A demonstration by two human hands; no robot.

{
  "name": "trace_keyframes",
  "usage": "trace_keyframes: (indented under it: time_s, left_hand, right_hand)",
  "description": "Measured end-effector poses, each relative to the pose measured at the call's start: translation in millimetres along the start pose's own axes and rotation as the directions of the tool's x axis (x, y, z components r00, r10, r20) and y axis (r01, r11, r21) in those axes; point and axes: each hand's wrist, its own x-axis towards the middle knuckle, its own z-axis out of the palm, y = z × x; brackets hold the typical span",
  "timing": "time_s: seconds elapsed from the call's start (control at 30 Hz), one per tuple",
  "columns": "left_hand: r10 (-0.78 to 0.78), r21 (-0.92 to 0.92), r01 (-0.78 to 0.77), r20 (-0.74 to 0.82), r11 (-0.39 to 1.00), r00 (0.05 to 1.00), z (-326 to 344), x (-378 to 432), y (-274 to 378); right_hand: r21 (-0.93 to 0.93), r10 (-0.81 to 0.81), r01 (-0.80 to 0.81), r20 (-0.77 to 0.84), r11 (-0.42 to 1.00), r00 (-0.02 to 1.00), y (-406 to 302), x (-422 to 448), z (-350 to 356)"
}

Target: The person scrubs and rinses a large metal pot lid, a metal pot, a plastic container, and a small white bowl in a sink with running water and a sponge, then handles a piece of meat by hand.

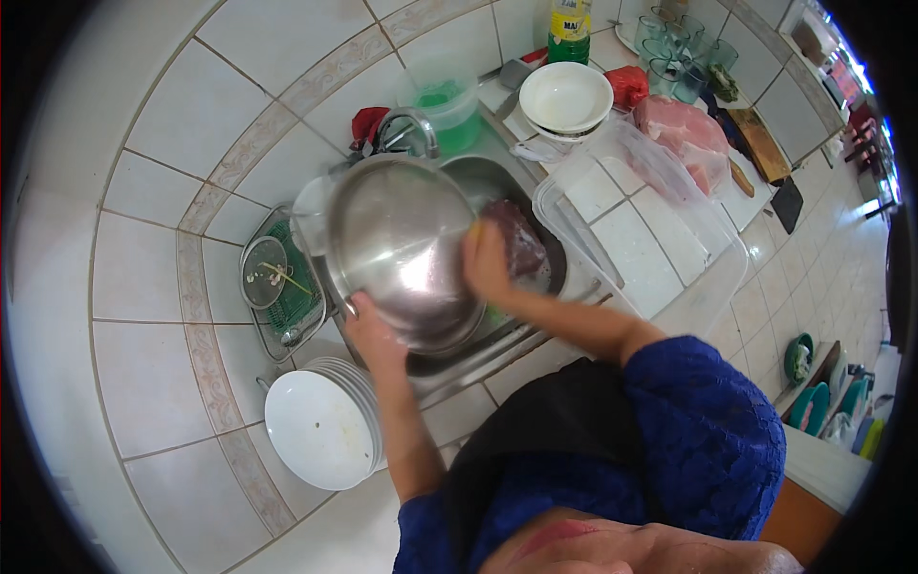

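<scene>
My left hand [376,333] grips the lower left rim of a large, shiny stainless steel pan [401,251], near a small metal handle. The pan is tilted over the double-bowl sink [459,384], its rounded outer side facing me. Against its right side is my right hand [488,258], blurred and curled around a small yellow thing [476,229], perhaps a sponge, mostly hidden by the fingers. Beyond that hand, a dark reddish lump [520,240] lies in the right bowl; I cannot tell what it is. The chrome faucet [416,122] arches behind the pan.
Stacked white plates [319,430] and a wire dish rack [287,287] stand at left. A tub of green liquid [448,111] is behind the faucet. On the right counter are white bowls [566,100], a clear plastic container [674,287], raw meat [681,140] and glasses [674,54].
</scene>
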Motion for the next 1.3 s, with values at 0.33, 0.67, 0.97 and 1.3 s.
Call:
trace_keyframes:
  time_s: [0.33, 0.67, 0.97, 1.3]
  left_hand:
    - [0.039, -0.015, -0.039, -0.011, 0.999, 0.999, 23.0, -20.5, 5.7]
    - [0.235, 0.165, -0.256, 0.137, 0.953, 0.962, 1.8, -48.8, 39.9]
    - [0.409, 0.315, -0.377, -0.041, 0.871, 0.912, 11.4, -70.2, 16.4]
    - [0.358, 0.322, -0.375, 0.112, 0.869, 0.927, -1.4, -72.4, 20.8]
  right_hand:
    - [0.187, -0.029, 0.055, -0.134, 0.981, 0.991, 20.3, 59.8, -0.7]
    - [0.385, -0.178, 0.104, 0.162, 0.917, 0.971, -54.3, 118.1, -7.0]
    - [0.405, 0.234, -0.881, 0.906, -0.245, 0.352, -77.6, -39.4, -7.3]
    - [0.380, 0.492, -0.875, 0.724, 0.300, 0.483, 17.7, 16.2, 47.3]
